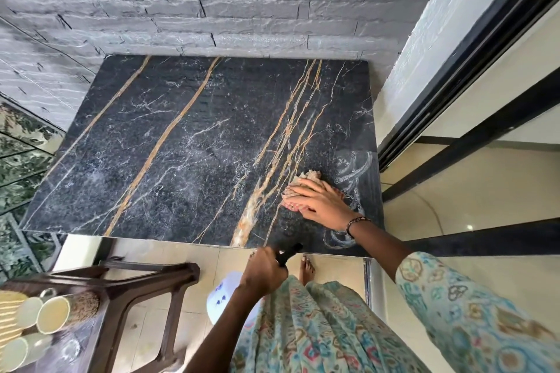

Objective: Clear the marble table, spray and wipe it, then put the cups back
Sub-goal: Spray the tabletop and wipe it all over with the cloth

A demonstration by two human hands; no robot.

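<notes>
1. Marble table, black with gold veins, lies bare leftward of the right hand, which presses flat, fingers spread, on a beige cloth near the table's right edge.
2. Wet streaks curl just right of that hand.
3. Left hand is curled tight around the black trigger of a white spray bottle, mostly hidden, below the front edge.
4. Three cups sit on a brown stool, cut off at the frame's corner.

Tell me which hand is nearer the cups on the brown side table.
Left. The left hand grips the spray bottle below the marble table's near edge, closer to the cups at lower left. The right hand presses the cloth on the marble table, farther away.
</notes>
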